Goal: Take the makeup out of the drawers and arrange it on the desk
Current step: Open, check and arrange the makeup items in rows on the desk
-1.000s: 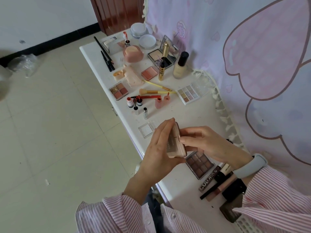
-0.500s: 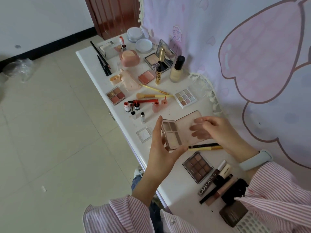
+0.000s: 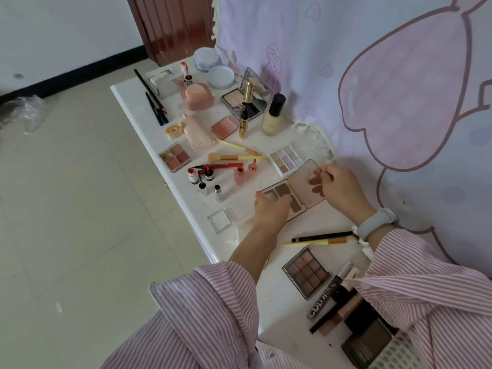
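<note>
An open pink palette (image 3: 295, 191) with brown shades and a mirrored lid lies flat on the white desk (image 3: 269, 320), near the middle. My left hand (image 3: 270, 209) grips its pan side at the near edge, thumb and fingers curled over it. My right hand (image 3: 339, 186) holds the lid's far edge, fingers reflected in the mirror. Other makeup is spread over the desk: a pale nine-pan palette (image 3: 286, 159), a brown nine-pan palette (image 3: 307, 271), a foundation bottle (image 3: 273, 115), a gold mascara (image 3: 246, 107), brushes (image 3: 234, 157) and small bottles (image 3: 207, 175).
A clear compact (image 3: 226, 218) lies left of my left hand. A black pencil and a yellow brush (image 3: 319, 239) lie under my right forearm. Tubes and dark compacts (image 3: 354, 310) crowd the near right corner. A pink curtain (image 3: 386, 89) hangs behind the desk; tiled floor (image 3: 66, 209) lies left.
The closed pink palette held upright in both hands has been opened and lowered flat onto the desk further from me. The camera has leaned forward.
</note>
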Available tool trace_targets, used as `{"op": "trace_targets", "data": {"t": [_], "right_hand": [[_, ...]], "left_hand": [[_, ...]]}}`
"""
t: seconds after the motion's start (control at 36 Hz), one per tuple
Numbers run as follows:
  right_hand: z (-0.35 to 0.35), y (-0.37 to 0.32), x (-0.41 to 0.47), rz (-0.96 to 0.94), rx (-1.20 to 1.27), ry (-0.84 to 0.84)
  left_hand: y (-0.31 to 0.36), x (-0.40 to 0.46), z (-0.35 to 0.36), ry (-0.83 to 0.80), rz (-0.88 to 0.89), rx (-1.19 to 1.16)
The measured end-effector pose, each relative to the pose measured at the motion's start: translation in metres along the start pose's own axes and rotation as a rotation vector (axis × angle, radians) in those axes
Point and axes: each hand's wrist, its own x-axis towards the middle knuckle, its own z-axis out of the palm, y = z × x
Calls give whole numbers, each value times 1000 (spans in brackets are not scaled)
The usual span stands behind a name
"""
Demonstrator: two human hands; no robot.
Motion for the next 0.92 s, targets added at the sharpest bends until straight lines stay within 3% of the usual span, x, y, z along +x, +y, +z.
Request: {"op": "trace_targets", "data": {"t": [0.31,0.61,0.69,0.78,0.92], "right_hand": [[0,13,5,29,10,48],[-8,22,-52,-282,-252,197],[-2,31,-68,-311,-357,47],[8,44,-74,-297,-612,-184],[12,47,-74,-230,-819,-304]], "left_hand": [[-2,2,9,23,-1,87],[-19,-36,-10,91,361,183],[-34,-46,-20,145,461,280],[-53,-53,-30,219,580,446],[-79,-60,-45,300,591,557]]}}
